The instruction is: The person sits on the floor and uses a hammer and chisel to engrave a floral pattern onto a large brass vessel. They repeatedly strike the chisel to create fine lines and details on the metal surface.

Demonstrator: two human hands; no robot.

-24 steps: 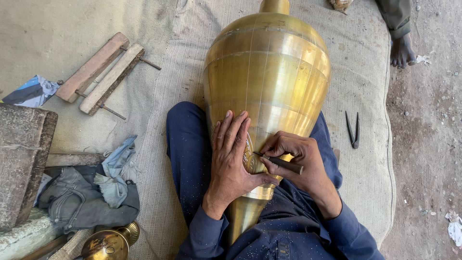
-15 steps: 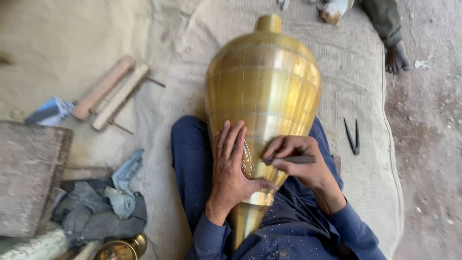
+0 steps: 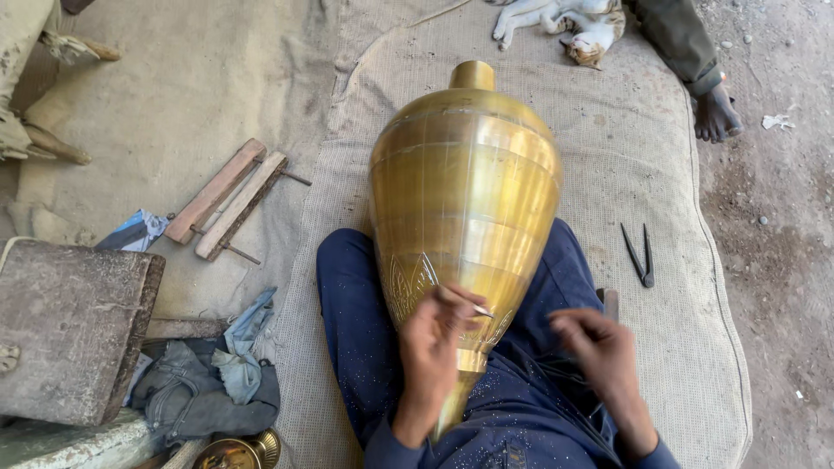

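A large brass vase lies across my lap, its neck pointing away from me and engraved leaf shapes near its narrow foot. My left hand rests on the vase's lower part, its fingers closed around a thin engraving tool whose tip touches the metal. Blurred and off the vase to the right, my right hand hovers over my blue trouser leg with nothing visible in it. It is nearest to the vase's foot.
I sit on a burlap mat. Metal dividers lie on it at the right. Two wooden bars, a heavy block, crumpled cloths and a small brass piece lie left. A cat and another person's foot are at the top.
The tool was in my right hand while my left hand lay flat on the vase. Now my left hand holds it, and my right hand has pulled away to the right.
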